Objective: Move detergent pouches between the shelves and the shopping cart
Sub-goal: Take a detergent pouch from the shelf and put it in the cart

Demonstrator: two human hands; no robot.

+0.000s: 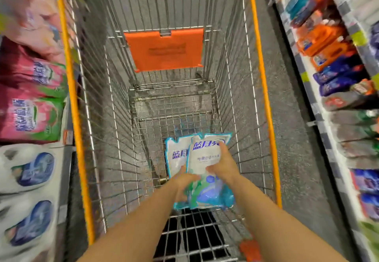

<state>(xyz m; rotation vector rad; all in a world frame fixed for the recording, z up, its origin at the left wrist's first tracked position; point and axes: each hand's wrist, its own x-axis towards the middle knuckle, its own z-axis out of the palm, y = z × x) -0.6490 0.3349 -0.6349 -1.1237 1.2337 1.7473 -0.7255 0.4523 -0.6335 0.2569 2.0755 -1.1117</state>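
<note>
Two white-and-teal detergent pouches with blue lettering lie overlapped inside the wire shopping cart (pixel 114 138), near its right side. The upper pouch (pixel 205 159) covers most of the lower pouch (pixel 176 155). My left hand (pixel 183 181) grips the pouches' left edge, fingers curled under them. My right hand (pixel 222 165) holds the upper pouch from the right, thumb across its face and fingers reaching up to its top corner. Whether the pouches rest on the cart floor or hang just above it I cannot tell.
The cart has yellow rims (pixel 69 77) and an orange child-seat flap (pixel 164 50) at its far end. Pink and white detergent bags (pixel 30 116) fill the left shelf. Orange and blue bottles (pixel 324 42) line the right shelf. Grey floor runs between cart and right shelf.
</note>
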